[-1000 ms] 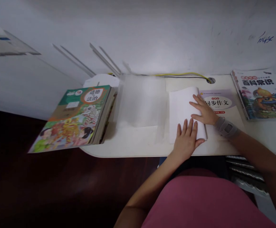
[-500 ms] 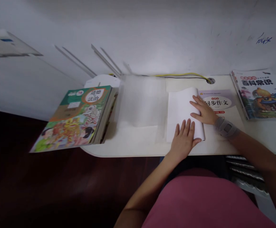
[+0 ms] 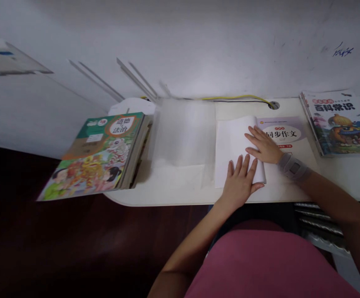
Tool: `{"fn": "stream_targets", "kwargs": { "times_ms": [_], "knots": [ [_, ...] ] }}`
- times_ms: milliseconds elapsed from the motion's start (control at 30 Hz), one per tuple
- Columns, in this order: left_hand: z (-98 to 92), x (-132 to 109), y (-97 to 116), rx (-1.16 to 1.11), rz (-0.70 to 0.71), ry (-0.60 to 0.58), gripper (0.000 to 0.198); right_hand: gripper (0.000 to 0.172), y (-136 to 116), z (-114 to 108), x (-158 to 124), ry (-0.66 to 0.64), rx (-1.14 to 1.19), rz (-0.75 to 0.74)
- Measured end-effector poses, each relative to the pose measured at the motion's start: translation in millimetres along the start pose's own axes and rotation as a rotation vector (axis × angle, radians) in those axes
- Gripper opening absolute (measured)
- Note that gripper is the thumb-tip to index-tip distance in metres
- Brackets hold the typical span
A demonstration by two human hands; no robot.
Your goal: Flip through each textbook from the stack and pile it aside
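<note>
A white sheet (image 3: 229,140) lies on the white desk, its right side curving up in a rounded fold. To its right, partly covered by it and by my right arm, is a book with a lavender and white cover (image 3: 287,124). My left hand (image 3: 240,180) rests flat on the lower part of the white sheet, fingers spread. Higher up, my right hand (image 3: 264,145) lies across the fold and the book's cover, its fingers stretched out to the left. A grey band (image 3: 294,166) circles my right wrist. Clear plastic film (image 3: 184,136) lies left of the sheet.
A thick stack of books (image 3: 99,157) overhangs the desk's left end. More books (image 3: 342,124) are piled at the right. Behind, a yellow cable (image 3: 235,97) runs along the wall to a hole (image 3: 274,105) in the desk (image 3: 167,194).
The white sheet's left edge has spread slightly to the left and lies a little flatter. Both hands have hardly moved. The view has shifted very slightly.
</note>
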State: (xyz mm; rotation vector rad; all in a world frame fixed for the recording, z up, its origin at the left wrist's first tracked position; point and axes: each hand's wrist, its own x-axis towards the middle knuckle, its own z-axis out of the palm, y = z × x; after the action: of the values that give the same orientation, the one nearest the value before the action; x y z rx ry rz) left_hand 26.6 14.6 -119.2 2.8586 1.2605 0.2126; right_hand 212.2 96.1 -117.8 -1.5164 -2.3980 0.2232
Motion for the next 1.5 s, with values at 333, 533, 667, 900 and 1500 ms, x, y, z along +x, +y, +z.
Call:
{"fn": "stream_targets", "kwargs": {
  "times_ms": [333,533,667,900,1500],
  "knots": [
    [5.7,-2.5,-7.3,0.031,0.045,0.006,0.073,0.066,-3.9,-0.1,-0.5,-0.055,-0.058,0.017],
    [6.3,-4.1,-7.5,0.028,0.036,0.017,0.072,0.066,-5.2,0.5,-0.7,-0.065,-0.115,-0.001],
    [4.6,-4.6,-7.3,0.028,0.032,0.004,0.070,0.068,-6.8,1.5,-1.5,-0.061,-0.160,-0.019],
    [4.5,-5.8,-4.1,0.005,0.005,-0.003,0.072,0.071,-5.4,5.8,-1.8,-0.052,-0.193,-0.056],
    [-5.9,-3.1,-14.9,0.003,-0.088,0.013,0.063,0.054,-29.3,-6.3,19.2,-0.065,-0.347,-0.035]
  ]
}}
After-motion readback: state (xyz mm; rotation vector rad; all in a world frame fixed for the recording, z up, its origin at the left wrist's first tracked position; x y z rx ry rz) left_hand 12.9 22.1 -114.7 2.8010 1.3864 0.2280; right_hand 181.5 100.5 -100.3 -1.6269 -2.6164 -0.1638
